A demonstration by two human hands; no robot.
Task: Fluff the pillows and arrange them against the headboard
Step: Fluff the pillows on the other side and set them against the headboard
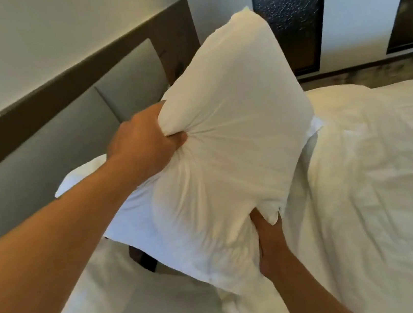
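A white pillow (226,137) is held up above the bed, filling the centre of the view and tilted so its top corner points toward one o'clock; the left hand (144,144) is clenched on a bunch of its fabric at nine o'clock of the pillow, creases radiating from the grip; the right hand (269,243) grips its lower edge at five o'clock, fingers partly buried in the cloth. A second pillow (127,208) lies flat beneath it, near the padded headboard (63,140) that runs from eight o'clock up to eleven. The rumpled duvet (378,184) spreads away to three o'clock. By my judgement the fluffing is underway on the first pillow only; neither pillow yet stands against the headboard, so the other pillow's plumping and all the arranging remain.
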